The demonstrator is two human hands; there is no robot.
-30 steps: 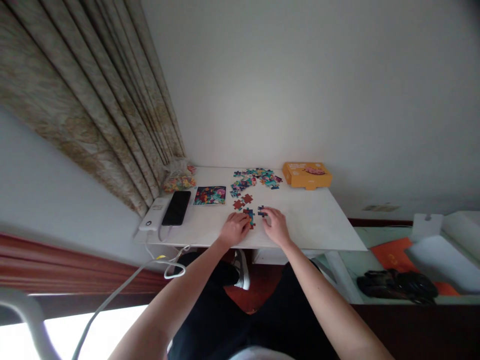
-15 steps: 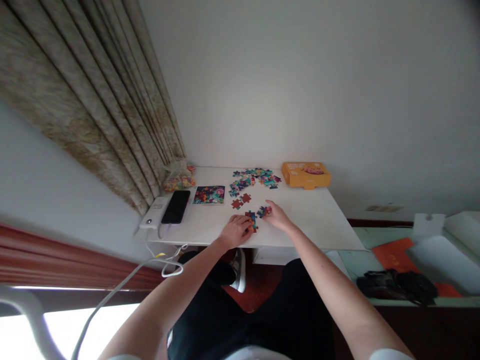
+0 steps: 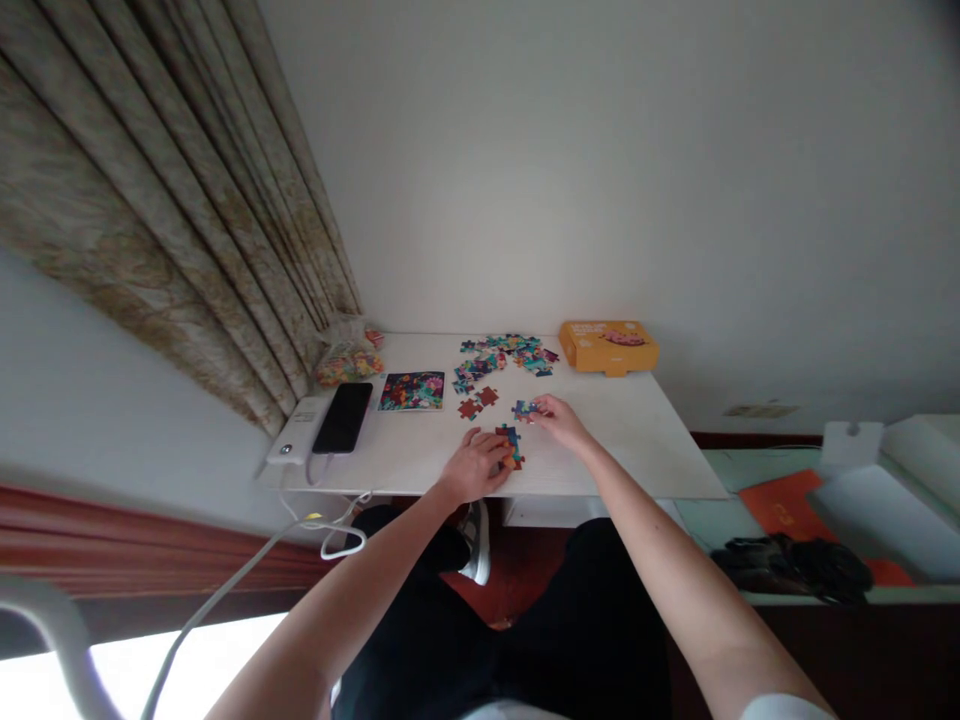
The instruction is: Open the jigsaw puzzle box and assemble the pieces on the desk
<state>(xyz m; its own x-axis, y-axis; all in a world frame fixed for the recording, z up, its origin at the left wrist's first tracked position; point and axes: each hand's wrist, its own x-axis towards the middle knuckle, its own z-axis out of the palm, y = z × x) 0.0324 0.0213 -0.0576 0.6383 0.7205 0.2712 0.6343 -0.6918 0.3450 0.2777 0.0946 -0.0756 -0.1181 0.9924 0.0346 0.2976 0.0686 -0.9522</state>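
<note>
My left hand (image 3: pixel 477 466) rests near the front edge of the table, fingers curled onto a small joined section of jigsaw puzzle (image 3: pixel 511 438) with dark red, blue and orange parts. Just beyond it, to the right, my right hand (image 3: pixel 561 421) pinches a blue and purple puzzle piece (image 3: pixel 523 410) by its right side. That piece is apart from the section under my left hand. Two reddish-brown puzzle pieces (image 3: pixel 478 402) lie farther left. A loose arc of colourful puzzle pieces (image 3: pixel 510 352) is spread at the back. The fingertips of my left hand partly cover the section.
A printed picture card (image 3: pixel 412 391) lies left of the pieces. Beside it are a phone (image 3: pixel 343 418), a white power bank (image 3: pixel 294 438) and a plastic bag of colourful pieces (image 3: pixel 349 358). A yellow puzzle box (image 3: pixel 609 347) stands at the back right of the white table (image 3: pixel 637 440).
My right hand has moved slightly away from me with its piece, which now shows more blue. My left hand and the joined section have slid a little to the right.
</note>
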